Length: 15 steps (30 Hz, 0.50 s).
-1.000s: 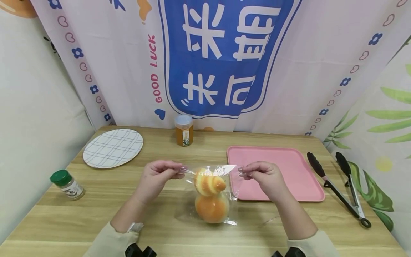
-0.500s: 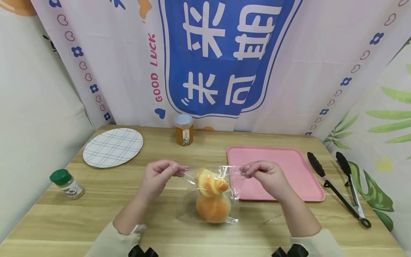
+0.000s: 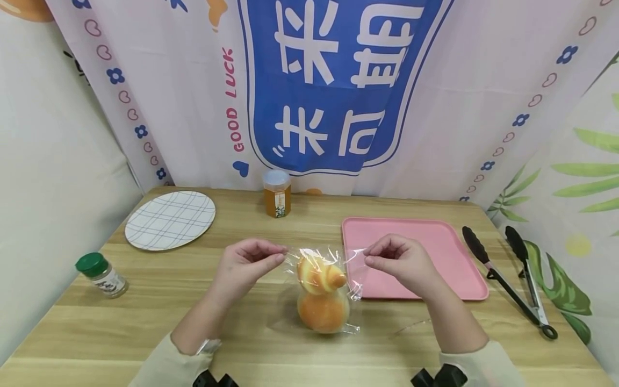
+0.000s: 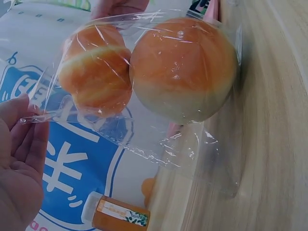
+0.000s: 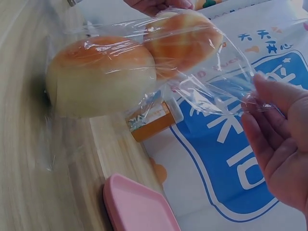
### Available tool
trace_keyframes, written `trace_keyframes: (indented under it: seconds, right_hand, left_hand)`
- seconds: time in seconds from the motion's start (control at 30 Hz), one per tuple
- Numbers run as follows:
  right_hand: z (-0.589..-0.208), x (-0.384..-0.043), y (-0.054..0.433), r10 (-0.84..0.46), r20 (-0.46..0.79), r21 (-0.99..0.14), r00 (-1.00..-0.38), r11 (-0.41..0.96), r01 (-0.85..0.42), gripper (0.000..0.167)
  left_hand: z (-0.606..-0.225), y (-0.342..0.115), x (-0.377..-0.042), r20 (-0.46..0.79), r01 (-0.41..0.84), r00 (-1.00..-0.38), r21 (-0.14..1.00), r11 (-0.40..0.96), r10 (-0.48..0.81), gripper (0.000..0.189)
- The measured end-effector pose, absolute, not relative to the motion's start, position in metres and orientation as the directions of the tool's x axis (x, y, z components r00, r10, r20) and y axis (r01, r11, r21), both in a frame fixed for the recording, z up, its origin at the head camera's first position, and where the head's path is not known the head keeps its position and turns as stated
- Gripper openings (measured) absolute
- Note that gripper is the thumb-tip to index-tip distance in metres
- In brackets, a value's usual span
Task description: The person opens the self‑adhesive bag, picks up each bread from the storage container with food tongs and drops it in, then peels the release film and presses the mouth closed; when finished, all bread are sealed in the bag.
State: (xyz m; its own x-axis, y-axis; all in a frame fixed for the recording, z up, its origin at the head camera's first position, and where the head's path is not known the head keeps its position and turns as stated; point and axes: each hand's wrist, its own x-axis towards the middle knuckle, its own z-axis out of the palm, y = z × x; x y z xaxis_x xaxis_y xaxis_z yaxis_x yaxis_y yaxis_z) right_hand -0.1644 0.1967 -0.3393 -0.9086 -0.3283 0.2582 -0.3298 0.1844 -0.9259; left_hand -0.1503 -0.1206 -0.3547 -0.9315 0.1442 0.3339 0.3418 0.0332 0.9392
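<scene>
A clear plastic bag (image 3: 355, 317) stands at the middle of the table with two pieces of bread inside. The lower one is a round bun (image 3: 323, 313), browned on top; above it sits a swirled roll (image 3: 316, 275) with pale and golden bands. My left hand (image 3: 246, 269) pinches the bag's upper left corner between thumb and fingers. At the upper right corner, my right hand (image 3: 403, 266) pinches the film the same way. In the left wrist view the bun (image 4: 183, 70) and roll (image 4: 98, 72) show through the stretched film.
Right of the bag lies a pink tray (image 3: 450, 263), with black-tipped tongs (image 3: 515, 290) beyond it. A honey-coloured jar (image 3: 277, 194) stands at the back. On the left are a checked plate (image 3: 170, 220) and a green-capped shaker (image 3: 102, 275). A patterned cloth (image 3: 193, 107) hangs behind.
The left hand has shifted slightly right, bringing the two hands a little closer together. The bag and both breads have moved slightly right, and the bag's top film looks slacker.
</scene>
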Motion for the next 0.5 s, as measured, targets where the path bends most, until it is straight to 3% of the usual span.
trace_keyframes:
  seconds: [0.1, 0.33, 0.5]
  right_hand:
    - [-0.3405, -0.1647, 0.1943, -0.297, 0.273, -0.922, -0.915, 0.189, -0.337, 0.019]
    - [-0.3425, -0.1641, 0.1925, -0.234, 0.280, -0.908, -0.931, 0.250, -0.336, 0.026]
    - [-0.3435, -0.1625, 0.1910, -0.214, 0.280, -0.898, -0.936, 0.286, -0.334, 0.019]
  left_hand:
    - [-0.3551, -0.1209, -0.1511, 0.335, 0.344, -0.932, 0.938, 0.045, 0.140, 0.017]
    - [-0.3583, -0.1199, -0.1536, 0.421, 0.430, -0.895, 0.902, 0.033, 0.150, 0.013]
    - [-0.3593, -0.1202, -0.1535, 0.399, 0.406, -0.903, 0.914, 0.015, 0.163, 0.031]
